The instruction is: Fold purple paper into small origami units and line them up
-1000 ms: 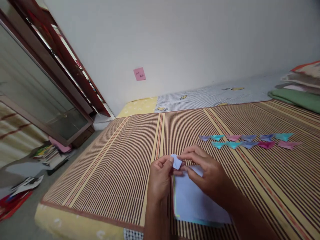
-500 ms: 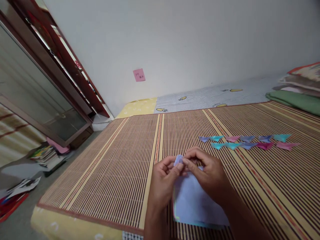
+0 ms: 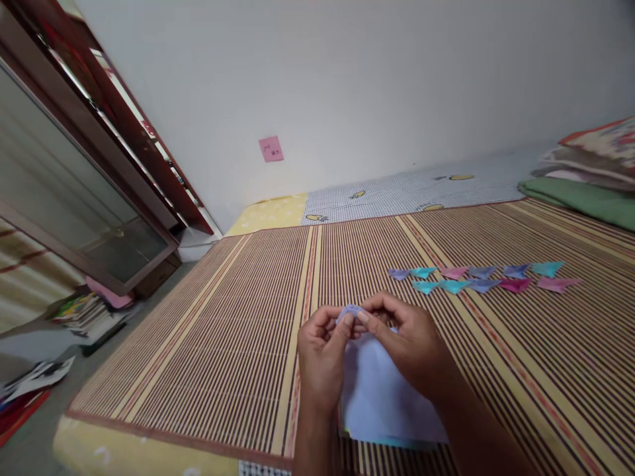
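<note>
Between my two hands is a small folded piece of lavender paper (image 3: 351,309). My left hand (image 3: 325,350) pinches its left side between thumb and fingers. My right hand (image 3: 404,344) pinches the right side, and the two thumbs lie close together on the paper. Part of the paper is hidden behind the thumbs. Below the hands, a stack of square paper sheets (image 3: 387,403) lies on the striped mat, lavender on top with a teal edge showing underneath. My right wrist covers the stack's right side.
Two rows of small folded paper shapes (image 3: 483,285) in blue, teal and pink lie on the striped mat (image 3: 223,330) at the right. A pink note (image 3: 270,149) sticks to the wall. Folded green cloth (image 3: 580,201) and cushions are stacked at the far right.
The lavender piece has turned from standing upright to lying more sideways between my fingers. My right thumb has shifted left, nearer the left thumb. The whole view has moved slightly.
</note>
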Motion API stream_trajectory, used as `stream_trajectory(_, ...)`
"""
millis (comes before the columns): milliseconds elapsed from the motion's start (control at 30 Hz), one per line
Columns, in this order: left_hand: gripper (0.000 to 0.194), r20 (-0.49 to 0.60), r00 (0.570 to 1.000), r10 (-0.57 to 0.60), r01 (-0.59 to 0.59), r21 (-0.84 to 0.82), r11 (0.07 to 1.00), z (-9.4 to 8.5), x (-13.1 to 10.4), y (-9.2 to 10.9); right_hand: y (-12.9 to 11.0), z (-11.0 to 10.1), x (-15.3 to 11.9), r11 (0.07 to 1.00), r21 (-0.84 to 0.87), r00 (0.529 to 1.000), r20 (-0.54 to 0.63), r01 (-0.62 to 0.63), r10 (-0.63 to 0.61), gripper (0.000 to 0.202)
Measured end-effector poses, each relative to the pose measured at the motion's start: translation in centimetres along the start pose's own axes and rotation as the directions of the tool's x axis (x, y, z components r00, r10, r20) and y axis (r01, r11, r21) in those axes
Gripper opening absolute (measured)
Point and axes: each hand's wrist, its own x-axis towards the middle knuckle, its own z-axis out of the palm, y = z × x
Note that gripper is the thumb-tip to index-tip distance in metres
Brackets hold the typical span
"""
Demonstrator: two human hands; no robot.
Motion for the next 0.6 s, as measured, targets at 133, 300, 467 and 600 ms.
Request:
stream_trajectory(133,0.016,0.008,1.000,0.021,-0.021,0.044,0.999,0.4,0.0,0.1,-0.4,0.1,-0.2,0.999,0.033,1.000,0.017,0.001,-0.002,0.019)
stream_trajectory(300,0.018,0.009,1.000,0.016,-0.017,0.033,0.999,0.8,0.1,-0.5,-0.1,0.0,-0.2,1.000,-0.007,1.000,-0.016,0.020,-0.020,0.018)
stream_trajectory(467,0.023,0.005,1.000,0.002,-0.002,0.029,1.000,-0.1,0.4,-0.2,0.5,-1.2,0.1,0.998,-0.037,0.998,0.045,0.050,-0.049,0.020)
stream_trajectory(600,0.018,0.014,1.000,-0.024,0.023,0.023,0.999,-0.8,0.5,0.2,0.3,-1.7,0.1,0.994,-0.067,0.994,0.075,0.083,-0.078,0.018)
